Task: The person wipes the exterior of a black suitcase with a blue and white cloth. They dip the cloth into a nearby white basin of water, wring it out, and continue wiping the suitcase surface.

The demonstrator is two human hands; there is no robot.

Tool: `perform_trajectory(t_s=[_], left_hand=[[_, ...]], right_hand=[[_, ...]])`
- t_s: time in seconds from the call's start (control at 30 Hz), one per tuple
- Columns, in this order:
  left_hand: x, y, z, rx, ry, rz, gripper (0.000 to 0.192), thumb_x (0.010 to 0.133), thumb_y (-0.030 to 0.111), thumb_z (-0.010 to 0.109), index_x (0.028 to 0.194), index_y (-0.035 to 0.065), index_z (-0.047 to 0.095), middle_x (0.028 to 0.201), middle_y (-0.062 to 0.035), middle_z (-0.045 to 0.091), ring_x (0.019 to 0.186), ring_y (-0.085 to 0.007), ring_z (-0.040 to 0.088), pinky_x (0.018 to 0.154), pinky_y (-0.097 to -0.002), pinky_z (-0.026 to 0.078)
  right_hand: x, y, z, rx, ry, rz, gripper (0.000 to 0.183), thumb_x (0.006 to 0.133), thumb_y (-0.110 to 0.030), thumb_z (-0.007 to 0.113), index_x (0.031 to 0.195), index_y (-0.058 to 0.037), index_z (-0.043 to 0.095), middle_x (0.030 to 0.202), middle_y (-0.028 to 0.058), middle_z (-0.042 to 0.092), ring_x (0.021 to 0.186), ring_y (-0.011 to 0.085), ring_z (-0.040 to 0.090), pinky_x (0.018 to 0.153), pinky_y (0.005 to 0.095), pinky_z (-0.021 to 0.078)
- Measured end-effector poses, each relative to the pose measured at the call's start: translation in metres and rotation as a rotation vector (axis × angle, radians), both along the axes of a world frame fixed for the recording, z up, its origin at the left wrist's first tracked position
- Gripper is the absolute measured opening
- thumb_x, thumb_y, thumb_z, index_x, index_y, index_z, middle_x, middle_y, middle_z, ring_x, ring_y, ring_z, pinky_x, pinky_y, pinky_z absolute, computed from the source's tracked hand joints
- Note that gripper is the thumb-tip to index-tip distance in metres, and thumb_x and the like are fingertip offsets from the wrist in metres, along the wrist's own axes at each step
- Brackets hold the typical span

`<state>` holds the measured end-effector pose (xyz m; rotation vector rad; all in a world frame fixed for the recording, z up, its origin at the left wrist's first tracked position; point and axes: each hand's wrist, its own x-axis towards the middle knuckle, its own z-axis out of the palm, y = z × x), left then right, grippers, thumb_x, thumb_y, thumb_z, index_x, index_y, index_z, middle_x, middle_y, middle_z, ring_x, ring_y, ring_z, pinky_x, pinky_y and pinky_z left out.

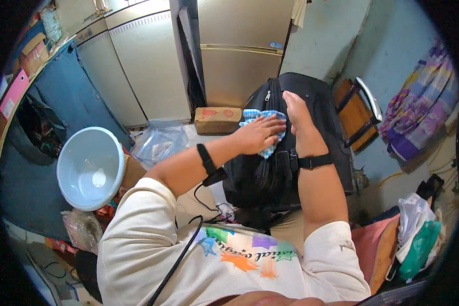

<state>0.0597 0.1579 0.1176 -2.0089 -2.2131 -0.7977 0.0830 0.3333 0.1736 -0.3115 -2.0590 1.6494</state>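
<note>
A large black fabric suitcase (317,103) with zips stands in front of me. My left hand (262,134) lies palm down over a blue-and-white checked cloth (254,113), holding it against the suitcase's near left side, beside a zip. Just to the right, my right hand (298,111) is raised on edge at the top of the suitcase, its fingers straight and close together. No object shows in it, though its palm is partly hidden. Each forearm wears a black strap.
A pale blue plastic basin (93,168) is at left, near a clear plastic container (162,141). A cardboard box (218,120) sits before a refrigerator (241,76). A folding chair (369,99) and hanging patterned cloth (424,107) are at right. A black cable (176,260) crosses my shirt.
</note>
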Motion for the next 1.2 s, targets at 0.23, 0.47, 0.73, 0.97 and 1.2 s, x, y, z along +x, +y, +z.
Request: perform_trajectory(t_s=[0.23,0.47,0.73,0.97,1.2], left_hand=[[-0.072,0.048,-0.004,0.025,0.085,0.212,0.052,0.103,0.037,0.036,0.147,0.009,0.038,0.157,-0.0124,0.03,0.147,-0.0311,0.022,0.119,-0.0446,0.02],[-0.116,0.093,0.015,-0.198,0.053,0.359,0.054,0.102,0.031,0.035,0.152,0.0149,0.029,0.162,-0.0055,0.02,0.15,-0.0267,0.016,0.118,-0.0473,0.023],[-0.174,0.126,0.01,-0.104,0.022,0.425,0.066,0.092,0.02,0.057,0.151,0.0103,0.028,0.16,-0.0093,0.024,0.147,-0.0296,0.023,0.114,-0.0523,0.031],[-0.23,0.153,0.009,-0.107,-0.034,0.383,0.04,0.096,0.02,0.045,0.13,-0.0001,0.055,0.139,-0.0158,0.052,0.128,-0.0355,0.048,0.104,-0.0406,0.044],[-0.21,0.147,0.002,0.18,-0.151,0.449,0.03,0.094,0.016,0.046,0.11,-0.002,0.063,0.115,-0.0198,0.062,0.114,-0.0374,0.054,0.099,-0.044,0.045]], right_hand=[[0.004,-0.009,0.012,-0.087,0.001,0.046,0.04,0.097,-0.024,0.056,0.127,0.0029,0.059,0.127,0.0116,0.062,0.12,0.0201,0.054,0.104,0.032,0.0382],[0.004,-0.007,0.007,-0.119,0.041,0.085,0.042,0.1,-0.027,0.053,0.125,0.0064,0.057,0.115,0.0118,0.064,0.106,0.0184,0.058,0.093,0.0313,0.0444],[0.01,-0.018,0.021,-0.064,0.039,0.156,0.039,0.1,-0.022,0.054,0.128,0.0046,0.057,0.124,0.0103,0.062,0.118,0.0163,0.054,0.104,0.0289,0.0381],[0.007,-0.028,0.027,-0.07,0.009,0.199,0.039,0.101,-0.022,0.052,0.129,0.0052,0.055,0.124,0.0107,0.062,0.119,0.0161,0.055,0.104,0.0268,0.0387],[0.006,-0.016,0.023,-0.035,0.029,0.155,0.037,0.103,-0.021,0.049,0.127,0.0048,0.056,0.121,0.0109,0.063,0.117,0.0163,0.056,0.104,0.0276,0.0388]])
